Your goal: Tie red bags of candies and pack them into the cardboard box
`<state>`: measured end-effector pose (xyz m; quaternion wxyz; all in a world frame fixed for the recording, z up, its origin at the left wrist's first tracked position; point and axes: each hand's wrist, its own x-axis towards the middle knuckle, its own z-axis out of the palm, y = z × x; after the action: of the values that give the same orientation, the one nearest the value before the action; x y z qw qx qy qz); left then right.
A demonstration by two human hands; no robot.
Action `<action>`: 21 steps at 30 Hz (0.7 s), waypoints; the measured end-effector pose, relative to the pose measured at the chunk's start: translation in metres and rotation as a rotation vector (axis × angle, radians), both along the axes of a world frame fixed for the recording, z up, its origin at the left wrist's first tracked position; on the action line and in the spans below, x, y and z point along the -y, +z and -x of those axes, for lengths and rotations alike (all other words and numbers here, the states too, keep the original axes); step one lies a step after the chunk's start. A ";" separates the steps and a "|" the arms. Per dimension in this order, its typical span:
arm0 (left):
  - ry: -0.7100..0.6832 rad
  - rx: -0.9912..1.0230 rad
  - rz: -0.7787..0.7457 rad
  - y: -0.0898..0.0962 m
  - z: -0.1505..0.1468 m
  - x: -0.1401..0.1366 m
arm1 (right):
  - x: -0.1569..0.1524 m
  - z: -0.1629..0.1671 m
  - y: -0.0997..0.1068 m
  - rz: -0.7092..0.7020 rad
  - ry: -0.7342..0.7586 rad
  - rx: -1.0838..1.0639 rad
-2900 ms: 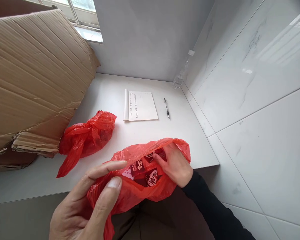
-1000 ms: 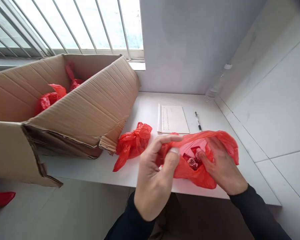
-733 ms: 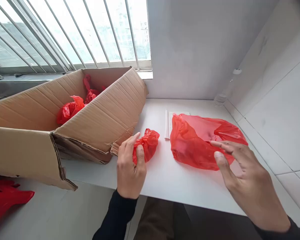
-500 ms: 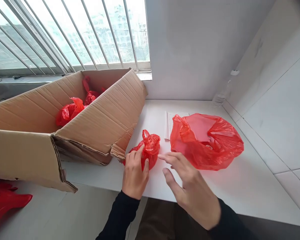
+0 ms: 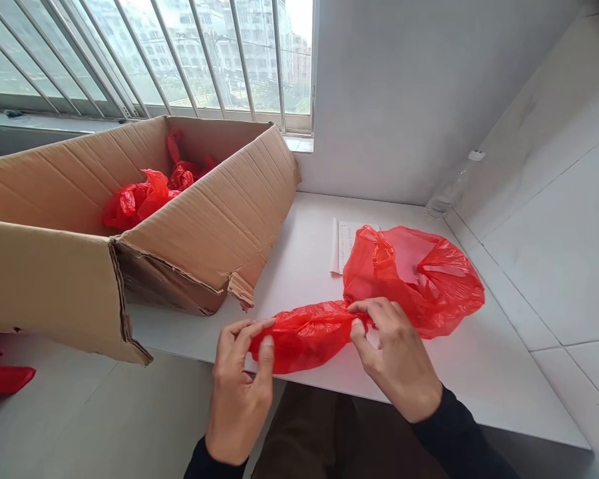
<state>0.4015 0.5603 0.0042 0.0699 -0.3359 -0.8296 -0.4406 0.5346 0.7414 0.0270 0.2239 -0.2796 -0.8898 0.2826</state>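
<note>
A small red plastic bag (image 5: 307,336) lies stretched sideways near the front edge of the white table, with something inside that I cannot make out. At its left end, my left hand (image 5: 244,379) grips the bag, thumb and forefinger lying on the film. My right hand (image 5: 394,356) pinches the gathered right end between thumb and fingers. Just beyond the right hand rests a larger, puffed-out red plastic bag (image 5: 414,279), with contents that hardly show.
To the left stands a long open cardboard box (image 5: 214,219) with several knotted red bags (image 5: 134,203) inside. A booklet or paper (image 5: 347,239) lies partly under the larger bag. A clear bottle (image 5: 449,189) stands in the back right corner. More red plastic (image 5: 4,379) shows at lower left.
The small bag has gone from an upright, bunched shape to a long stretched one. My right hand has come down onto its right end; my left hand has shifted left.
</note>
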 end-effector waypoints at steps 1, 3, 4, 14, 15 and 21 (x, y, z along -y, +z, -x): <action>-0.037 -0.019 0.018 0.000 -0.002 -0.003 | 0.003 0.001 0.001 -0.056 0.041 -0.009; -0.095 -0.072 0.052 0.000 -0.004 -0.010 | 0.009 0.007 0.003 -0.101 0.153 -0.008; -0.109 -0.094 0.060 0.000 -0.003 -0.012 | 0.011 0.009 0.003 -0.081 0.200 0.007; 0.037 -0.030 -0.009 0.011 0.013 0.002 | -0.005 -0.005 0.013 0.113 0.067 -0.076; 0.009 -0.058 0.004 0.010 0.010 -0.001 | -0.002 0.000 0.012 0.088 0.109 -0.092; -0.038 -0.162 0.019 0.005 0.011 -0.008 | -0.002 0.008 0.007 0.221 0.195 -0.034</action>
<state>0.3902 0.5683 0.0088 0.1250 -0.3865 -0.8190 -0.4052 0.5271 0.7435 0.0345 0.1782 -0.2099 -0.8723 0.4042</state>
